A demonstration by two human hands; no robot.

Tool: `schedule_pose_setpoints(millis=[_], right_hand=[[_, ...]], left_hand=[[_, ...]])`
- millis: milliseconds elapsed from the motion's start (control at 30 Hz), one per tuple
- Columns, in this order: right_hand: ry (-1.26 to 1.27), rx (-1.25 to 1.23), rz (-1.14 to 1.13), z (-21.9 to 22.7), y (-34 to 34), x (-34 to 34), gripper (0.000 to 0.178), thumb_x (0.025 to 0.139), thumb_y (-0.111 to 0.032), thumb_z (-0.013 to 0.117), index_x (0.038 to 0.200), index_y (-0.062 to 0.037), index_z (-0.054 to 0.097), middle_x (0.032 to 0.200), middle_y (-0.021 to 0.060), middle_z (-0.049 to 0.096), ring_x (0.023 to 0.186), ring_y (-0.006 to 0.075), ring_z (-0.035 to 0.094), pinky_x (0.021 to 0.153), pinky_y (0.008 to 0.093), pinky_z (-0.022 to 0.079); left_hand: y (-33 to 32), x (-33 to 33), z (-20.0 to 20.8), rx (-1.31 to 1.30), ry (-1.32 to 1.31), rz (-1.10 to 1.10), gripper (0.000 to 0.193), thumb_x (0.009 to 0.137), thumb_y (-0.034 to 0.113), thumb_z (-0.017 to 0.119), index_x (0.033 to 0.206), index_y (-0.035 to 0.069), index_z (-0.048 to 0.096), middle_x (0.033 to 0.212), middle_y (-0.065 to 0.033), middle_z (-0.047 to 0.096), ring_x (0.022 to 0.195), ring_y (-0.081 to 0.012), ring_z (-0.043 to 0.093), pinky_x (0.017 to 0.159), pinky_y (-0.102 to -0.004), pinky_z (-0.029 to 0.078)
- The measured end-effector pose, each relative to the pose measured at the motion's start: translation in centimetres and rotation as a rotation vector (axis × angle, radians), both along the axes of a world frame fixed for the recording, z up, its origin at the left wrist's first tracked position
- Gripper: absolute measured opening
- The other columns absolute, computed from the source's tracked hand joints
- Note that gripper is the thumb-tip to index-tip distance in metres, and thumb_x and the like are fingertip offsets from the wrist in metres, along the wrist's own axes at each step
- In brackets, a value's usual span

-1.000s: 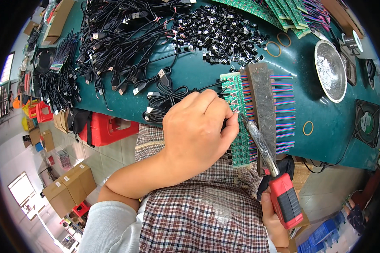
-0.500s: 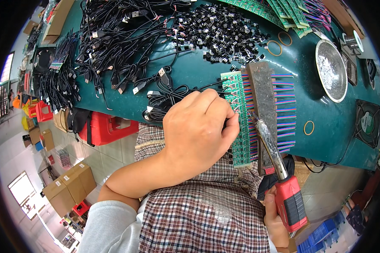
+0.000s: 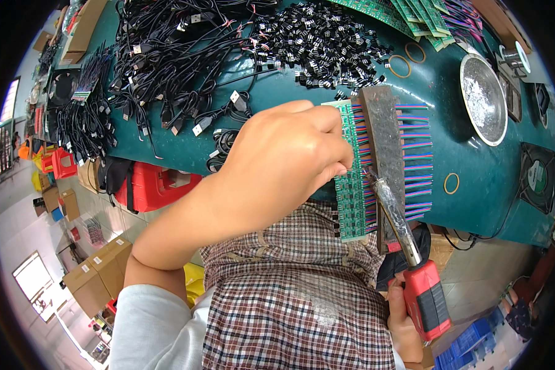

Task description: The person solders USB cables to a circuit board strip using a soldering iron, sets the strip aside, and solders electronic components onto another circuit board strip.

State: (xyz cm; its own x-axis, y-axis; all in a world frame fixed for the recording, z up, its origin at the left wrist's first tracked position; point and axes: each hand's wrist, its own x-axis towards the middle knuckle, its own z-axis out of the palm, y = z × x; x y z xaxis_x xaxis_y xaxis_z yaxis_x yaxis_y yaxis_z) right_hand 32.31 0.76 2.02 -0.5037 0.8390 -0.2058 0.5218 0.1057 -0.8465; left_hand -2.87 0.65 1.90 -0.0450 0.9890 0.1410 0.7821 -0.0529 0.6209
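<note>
My left hand point(image 3: 293, 145) is pinched closed over the left side of a green circuit board strip point(image 3: 351, 213), its fingertips near the soldered pads. What the fingertips grip is hidden. In my right hand point(image 3: 404, 324) is a soldering iron point(image 3: 430, 302) with a red and black handle. Its metal shaft slants up across a dark bar point(image 3: 382, 132), the tip close to the board and my left fingertips. Rows of thin multicoloured wires point(image 3: 417, 168) run from the board under the bar and stick out on its right. Black USB cables point(image 3: 225, 140) lie partly behind my left hand.
A large heap of black USB cables point(image 3: 166, 74) covers the left of the green table point(image 3: 277, 92). Small black parts point(image 3: 317, 46) are piled beyond the board. On the right are a metal bowl point(image 3: 484, 102), a fan point(image 3: 538, 177) and rubber bands point(image 3: 451, 183). More circuit boards point(image 3: 413, 18) lie at the back.
My left hand and forearm have risen and shifted farther over the table, covering more of the board's upper part and the cable coil. My right hand and the soldering iron have barely moved.
</note>
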Motion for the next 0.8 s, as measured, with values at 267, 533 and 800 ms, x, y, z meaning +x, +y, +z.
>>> schedule_pose_setpoints(millis=[267, 533, 800], right_hand=[[0.033, 0.277, 0.204, 0.7, 1.9, -2.4, 0.026, 0.067, 0.006, 0.079, 0.089, 0.0017, 0.064, 0.078, 0.0136, 0.066, 0.065, 0.0290, 0.066, 0.058, 0.0346, 0.052], [0.056, 0.277, 0.217, 1.0, 2.5, -3.6, 0.026, 0.066, 0.008, 0.078, 0.086, 0.0006, 0.064, 0.077, 0.0131, 0.066, 0.065, 0.0283, 0.066, 0.058, 0.0338, 0.052], [-0.052, 0.208, 0.134, 0.3, 1.0, -1.1, 0.024, 0.066, 0.006, 0.081, 0.083, -0.0010, 0.065, 0.075, 0.0131, 0.064, 0.063, 0.0269, 0.065, 0.056, 0.0332, 0.051]], left_hand=[[0.7, -0.1, 0.8, -0.045, 0.172, -0.124, 0.014, 0.075, 0.009, 0.084, 0.085, 0.009, 0.074, 0.084, -0.0042, 0.062, 0.080, -0.0256, 0.064, 0.068, -0.0394, 0.053], [0.6, 0.3, 0.7, -0.034, 0.185, -0.099, 0.013, 0.076, 0.009, 0.083, 0.085, 0.008, 0.074, 0.083, -0.0050, 0.060, 0.080, -0.0263, 0.064, 0.067, -0.0399, 0.053], [0.6, 0.3, 0.7, -0.030, 0.189, -0.099, 0.012, 0.077, 0.009, 0.082, 0.084, 0.007, 0.073, 0.083, -0.0057, 0.059, 0.079, -0.0270, 0.063, 0.068, -0.0405, 0.052]])
